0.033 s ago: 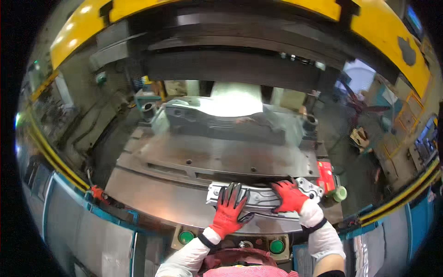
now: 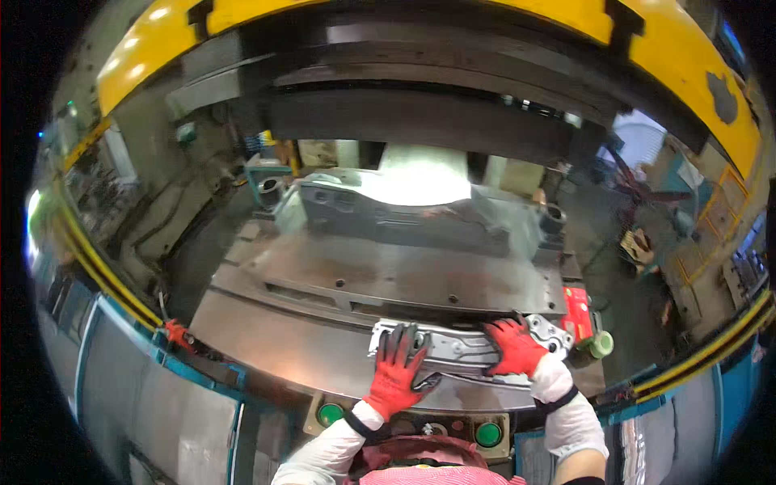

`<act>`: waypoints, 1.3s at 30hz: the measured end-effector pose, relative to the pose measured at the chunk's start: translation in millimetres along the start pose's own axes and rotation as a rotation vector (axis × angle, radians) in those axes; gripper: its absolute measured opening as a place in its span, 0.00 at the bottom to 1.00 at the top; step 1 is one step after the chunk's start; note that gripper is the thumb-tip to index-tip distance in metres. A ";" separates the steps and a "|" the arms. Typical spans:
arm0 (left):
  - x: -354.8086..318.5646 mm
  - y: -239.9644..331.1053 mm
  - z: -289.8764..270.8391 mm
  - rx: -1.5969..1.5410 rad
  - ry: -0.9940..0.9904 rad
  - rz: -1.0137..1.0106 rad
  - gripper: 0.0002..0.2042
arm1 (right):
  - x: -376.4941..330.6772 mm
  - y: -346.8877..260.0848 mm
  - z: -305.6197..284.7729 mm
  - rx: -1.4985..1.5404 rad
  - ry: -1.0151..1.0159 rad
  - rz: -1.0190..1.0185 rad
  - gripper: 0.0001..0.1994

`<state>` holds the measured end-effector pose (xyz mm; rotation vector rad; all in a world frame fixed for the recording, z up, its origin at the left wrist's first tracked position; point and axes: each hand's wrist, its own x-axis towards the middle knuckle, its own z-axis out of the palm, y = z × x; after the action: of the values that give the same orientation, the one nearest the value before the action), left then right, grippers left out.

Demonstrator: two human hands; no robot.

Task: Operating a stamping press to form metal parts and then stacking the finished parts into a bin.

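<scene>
"When we look down at the steel table (image 2: 267, 343), where do we find the metal part (image 2: 459, 346)?"

"We see it near the table's front edge, right of the middle, lying lengthwise from left to right. It is long, silvery and ridged, with holes in its wider right end."

"And how do we find the hands on it?"

"We see the red-gloved left hand (image 2: 398, 368) on its left end, the dark-tipped fingers stretched and spread over the top, the thumb pointing off to the right. The right hand (image 2: 515, 347) covers it just short of the wide end, with bent fingers reaching over the top. We cannot tell whether they grip, since the underside is hidden."

"What do we notice around them?"

"Just beyond the right end we have a red box (image 2: 577, 314), with a pale green round object (image 2: 600, 345) beside it. Below the table edge, near us, we see a left green button (image 2: 330, 415) and a right green button (image 2: 488, 435). Farther back, we make out a large grey block (image 2: 380, 222), and above it a yellow frame (image 2: 137, 65) curving across the top."
</scene>
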<state>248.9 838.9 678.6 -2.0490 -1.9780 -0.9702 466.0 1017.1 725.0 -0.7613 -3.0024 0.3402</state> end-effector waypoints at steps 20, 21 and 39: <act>-93.1 -122.1 -12.3 0.464 -0.060 -0.742 0.35 | 240.5 -37.4 -65.9 -0.345 0.685 -0.043 0.48; -90.8 -119.6 -14.0 0.439 -0.061 -0.745 0.34 | 250.6 -33.0 -63.3 -0.374 0.681 -0.029 0.49; -93.4 -122.0 -12.6 0.534 -0.122 -0.762 0.34 | 262.4 -32.4 -52.9 -0.596 0.539 0.081 0.52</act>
<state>136.8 769.1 599.0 -1.0998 -2.7598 -0.3082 224.0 1124.4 776.1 -0.8295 -2.5439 -0.6824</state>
